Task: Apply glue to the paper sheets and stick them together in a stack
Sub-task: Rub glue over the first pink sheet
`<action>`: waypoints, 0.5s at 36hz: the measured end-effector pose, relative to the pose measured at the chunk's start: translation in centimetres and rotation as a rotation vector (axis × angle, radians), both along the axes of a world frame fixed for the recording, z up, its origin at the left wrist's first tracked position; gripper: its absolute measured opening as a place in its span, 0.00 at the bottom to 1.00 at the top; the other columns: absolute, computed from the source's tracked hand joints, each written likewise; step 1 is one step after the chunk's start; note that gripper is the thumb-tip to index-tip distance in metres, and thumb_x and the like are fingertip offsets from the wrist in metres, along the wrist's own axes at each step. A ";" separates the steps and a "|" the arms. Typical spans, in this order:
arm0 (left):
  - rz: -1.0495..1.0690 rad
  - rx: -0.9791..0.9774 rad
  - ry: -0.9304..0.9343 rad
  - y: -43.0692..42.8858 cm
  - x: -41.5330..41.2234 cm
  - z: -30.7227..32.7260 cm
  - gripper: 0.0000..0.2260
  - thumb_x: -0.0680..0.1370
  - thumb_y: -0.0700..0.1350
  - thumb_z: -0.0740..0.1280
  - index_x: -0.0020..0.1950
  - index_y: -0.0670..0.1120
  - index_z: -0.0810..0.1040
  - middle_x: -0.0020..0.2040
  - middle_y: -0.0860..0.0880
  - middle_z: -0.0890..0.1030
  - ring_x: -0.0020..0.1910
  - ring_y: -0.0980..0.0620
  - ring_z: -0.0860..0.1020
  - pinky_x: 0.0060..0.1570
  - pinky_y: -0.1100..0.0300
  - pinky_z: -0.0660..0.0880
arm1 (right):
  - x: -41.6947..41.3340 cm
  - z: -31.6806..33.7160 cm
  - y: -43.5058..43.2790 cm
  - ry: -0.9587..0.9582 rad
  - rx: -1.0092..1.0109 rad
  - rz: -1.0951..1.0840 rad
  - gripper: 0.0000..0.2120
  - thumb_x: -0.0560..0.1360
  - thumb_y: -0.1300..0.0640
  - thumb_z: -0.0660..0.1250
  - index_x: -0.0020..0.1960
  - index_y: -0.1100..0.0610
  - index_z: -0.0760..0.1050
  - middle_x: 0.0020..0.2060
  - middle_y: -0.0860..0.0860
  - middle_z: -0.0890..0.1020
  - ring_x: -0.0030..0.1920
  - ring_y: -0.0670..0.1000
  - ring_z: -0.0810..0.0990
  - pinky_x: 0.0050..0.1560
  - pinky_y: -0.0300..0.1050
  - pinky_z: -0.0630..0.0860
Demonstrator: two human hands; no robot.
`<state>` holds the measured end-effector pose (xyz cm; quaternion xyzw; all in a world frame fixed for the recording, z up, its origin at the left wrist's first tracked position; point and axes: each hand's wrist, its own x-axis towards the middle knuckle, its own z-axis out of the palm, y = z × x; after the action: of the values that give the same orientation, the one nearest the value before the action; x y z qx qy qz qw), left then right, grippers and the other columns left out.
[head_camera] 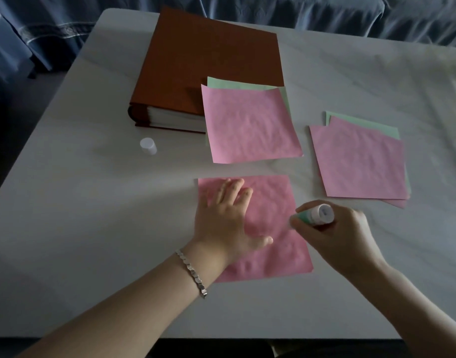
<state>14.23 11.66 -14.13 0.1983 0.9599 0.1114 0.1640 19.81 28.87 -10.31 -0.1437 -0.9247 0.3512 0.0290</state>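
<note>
A pink paper sheet (pixel 276 244) lies flat near the table's front. My left hand (pixel 228 218) presses on its left part with straight fingers. My right hand (pixel 343 228) grips a glue stick (pixel 313 215), green and white, with its tip down at the sheet's right edge. Its white cap (pixel 148 146) stands apart on the table to the left. Behind the sheet a pink sheet over a green one (pixel 250 125) leans partly on a book. To the right lies a stack of pink and green sheets (pixel 358 161).
A thick brown book (pixel 195 60) lies at the back of the white table (pixel 92 228). Blue fabric (pixel 40 34) hangs beyond the far edge. The table's front edge runs just below my forearms.
</note>
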 end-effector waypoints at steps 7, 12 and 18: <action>-0.014 -0.017 -0.009 0.0 -0.1 -0.1 0.45 0.67 0.73 0.60 0.76 0.52 0.49 0.77 0.53 0.44 0.76 0.52 0.42 0.72 0.46 0.44 | 0.9 0.0 1.3 -0.010 0.022 -0.057 0.05 0.65 0.58 0.75 0.36 0.52 0.80 0.23 0.49 0.78 0.29 0.46 0.75 0.28 0.42 0.71; -0.024 -0.012 -0.017 -0.1 -0.2 -0.3 0.51 0.60 0.79 0.48 0.76 0.53 0.48 0.77 0.53 0.43 0.75 0.53 0.42 0.72 0.47 0.43 | 1.7 0.4 0.2 -0.007 -0.045 0.057 0.06 0.64 0.60 0.75 0.33 0.51 0.79 0.27 0.45 0.80 0.25 0.44 0.75 0.23 0.35 0.69; -0.042 -0.028 -0.011 -0.2 -0.2 0.1 0.43 0.69 0.73 0.55 0.77 0.52 0.47 0.77 0.53 0.43 0.75 0.52 0.42 0.72 0.47 0.43 | 2.0 0.1 1.4 -0.039 0.029 0.028 0.08 0.63 0.59 0.75 0.31 0.49 0.78 0.23 0.48 0.77 0.25 0.44 0.73 0.23 0.38 0.66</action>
<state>14.02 11.49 -14.08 0.2156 0.9560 0.0955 0.1744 21.85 30.30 -10.17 -0.1372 -0.9321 0.3351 0.0082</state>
